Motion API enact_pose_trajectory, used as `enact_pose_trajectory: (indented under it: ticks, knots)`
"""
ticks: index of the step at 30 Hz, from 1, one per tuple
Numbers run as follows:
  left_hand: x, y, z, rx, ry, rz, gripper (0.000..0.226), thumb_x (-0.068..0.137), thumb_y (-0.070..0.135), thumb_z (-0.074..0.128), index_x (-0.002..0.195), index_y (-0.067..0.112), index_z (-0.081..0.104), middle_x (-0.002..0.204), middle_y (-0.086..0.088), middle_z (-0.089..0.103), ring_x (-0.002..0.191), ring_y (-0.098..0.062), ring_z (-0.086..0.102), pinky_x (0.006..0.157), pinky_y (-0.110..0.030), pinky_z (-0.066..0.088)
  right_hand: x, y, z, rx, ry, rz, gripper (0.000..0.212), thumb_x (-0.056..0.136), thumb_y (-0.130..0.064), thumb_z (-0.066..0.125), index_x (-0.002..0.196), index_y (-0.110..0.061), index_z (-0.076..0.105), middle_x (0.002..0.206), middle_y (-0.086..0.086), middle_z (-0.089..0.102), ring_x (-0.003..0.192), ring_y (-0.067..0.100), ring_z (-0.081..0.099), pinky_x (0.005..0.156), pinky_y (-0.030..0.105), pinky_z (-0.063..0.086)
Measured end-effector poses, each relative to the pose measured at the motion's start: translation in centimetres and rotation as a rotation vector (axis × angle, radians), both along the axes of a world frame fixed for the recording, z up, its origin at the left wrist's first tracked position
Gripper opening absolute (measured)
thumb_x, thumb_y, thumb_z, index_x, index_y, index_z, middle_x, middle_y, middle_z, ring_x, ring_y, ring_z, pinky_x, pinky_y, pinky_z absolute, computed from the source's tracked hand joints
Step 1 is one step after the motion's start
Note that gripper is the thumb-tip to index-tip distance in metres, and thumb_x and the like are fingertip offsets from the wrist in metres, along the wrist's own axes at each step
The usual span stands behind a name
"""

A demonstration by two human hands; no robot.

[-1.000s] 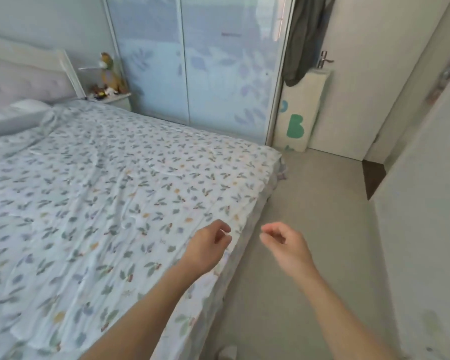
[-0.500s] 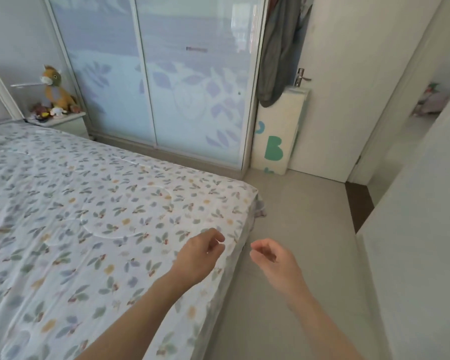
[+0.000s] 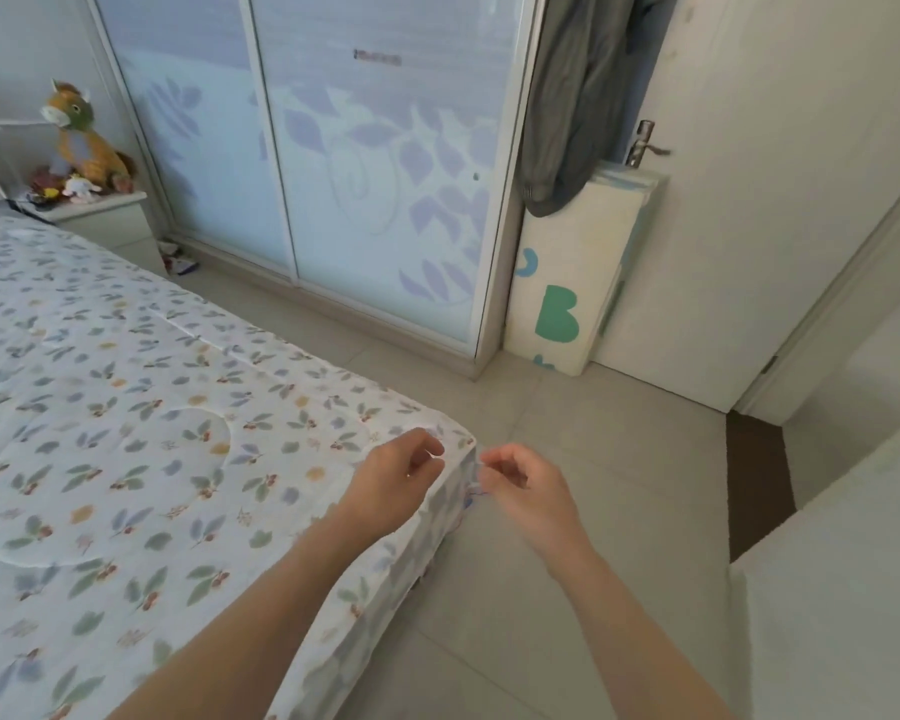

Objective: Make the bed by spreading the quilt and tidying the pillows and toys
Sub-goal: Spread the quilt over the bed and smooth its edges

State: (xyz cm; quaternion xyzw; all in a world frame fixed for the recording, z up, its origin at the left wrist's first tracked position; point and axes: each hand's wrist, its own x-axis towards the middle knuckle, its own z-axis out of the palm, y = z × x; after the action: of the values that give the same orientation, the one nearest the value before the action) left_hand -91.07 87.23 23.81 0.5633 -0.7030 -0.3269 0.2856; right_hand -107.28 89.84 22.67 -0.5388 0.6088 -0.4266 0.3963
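The floral quilt (image 3: 141, 439) lies spread flat over the bed, and its near right corner (image 3: 463, 444) hangs over the mattress edge. My left hand (image 3: 391, 480) hovers just above that corner, its fingers loosely curled and holding nothing. Just right of the corner, my right hand (image 3: 523, 483) pinches the quilt's edge between thumb and fingertips. On the nightstand (image 3: 100, 213) at the far left sits an orange plush toy (image 3: 76, 137) with small toys (image 3: 76, 187) beside it. No pillows are in view.
Sliding wardrobe doors (image 3: 333, 163) run along the far side of the bed. A folded play mat (image 3: 572, 272) leans against the white door (image 3: 770, 189), under a hanging grey garment (image 3: 567, 101). Tiled floor (image 3: 567, 589) lies to the right, and a white surface (image 3: 842, 615) stands at the near right.
The view has swung right and closer to the foot corner of the bed. Both hands moved forward to that corner, and my right fingertips now meet the quilt's edge.
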Motion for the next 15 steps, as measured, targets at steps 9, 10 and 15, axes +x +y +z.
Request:
enact_pose_trajectory:
  ticks: [9, 10, 15]
  knots:
    - [-11.0, -21.4, -2.7, 0.026, -0.019, 0.037, 0.022, 0.093, 0.020, 0.048, 0.110, 0.012, 0.058, 0.092, 0.001, 0.059, 0.092, -0.020, 0.059, 0.083, -0.030, 0.047, -12.5, -20.6, -2.3, 0.031, 0.088, -0.019, 0.020, 0.084, -0.010, 0.062, 0.079, -0.029, 0.060, 0.081, -0.009, 0.063, 0.075, 0.006, 0.056, 0.069, 0.013, 0.043]
    - [-12.1, -23.8, -2.8, 0.030, -0.015, 0.027, 0.022, 0.093, 0.020, 0.048, 0.110, 0.012, 0.058, 0.093, 0.001, 0.059, 0.093, -0.021, 0.059, 0.084, -0.031, 0.048, -13.5, -22.8, -2.3, 0.040, 0.090, -0.019, 0.020, 0.084, -0.010, 0.062, 0.078, -0.029, 0.060, 0.081, -0.009, 0.063, 0.075, 0.005, 0.056, 0.068, 0.011, 0.043]
    - [-17.5, -37.7, -1.2, 0.020, 0.006, 0.024, 0.021, 0.092, 0.021, 0.050, 0.110, 0.014, 0.059, 0.093, 0.002, 0.060, 0.094, -0.020, 0.059, 0.085, -0.030, 0.046, -18.9, -36.2, -0.2, 0.013, 0.113, -0.026, 0.017, 0.084, -0.011, 0.063, 0.081, -0.027, 0.061, 0.082, -0.009, 0.064, 0.075, 0.005, 0.056, 0.068, 0.006, 0.043]
